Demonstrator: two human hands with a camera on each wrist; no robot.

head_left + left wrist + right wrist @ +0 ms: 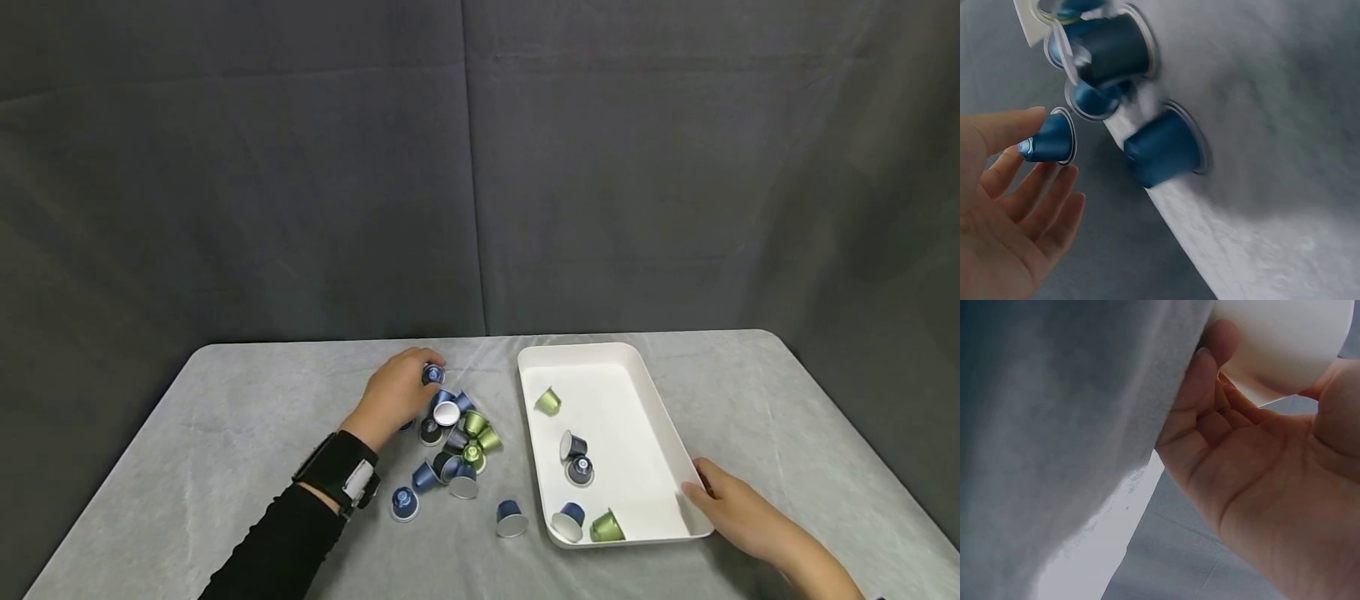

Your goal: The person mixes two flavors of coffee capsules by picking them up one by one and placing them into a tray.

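My left hand [393, 393] pinches a blue coffee capsule [432, 374] at the far end of a loose heap of capsules. In the left wrist view this capsule [1052, 139] sits between thumb and fingers, its silver rim facing away from the palm. The heap holds blue, black and green capsules, among them a green capsule [472, 454] and a white-lidded one [446, 413]. My right hand [738, 510] grips the right wall of a white tray [637, 442], thumb over the rim and fingers underneath, as the right wrist view shows.
Inside the tray lie several capsules: a green one [549, 402] at the back, dark ones [580, 470] in the middle, a blue one [568, 520] and another green one [607, 527] in front. A single blue capsule [512, 520] lies between heap and tray on the grey-covered table [187, 450].
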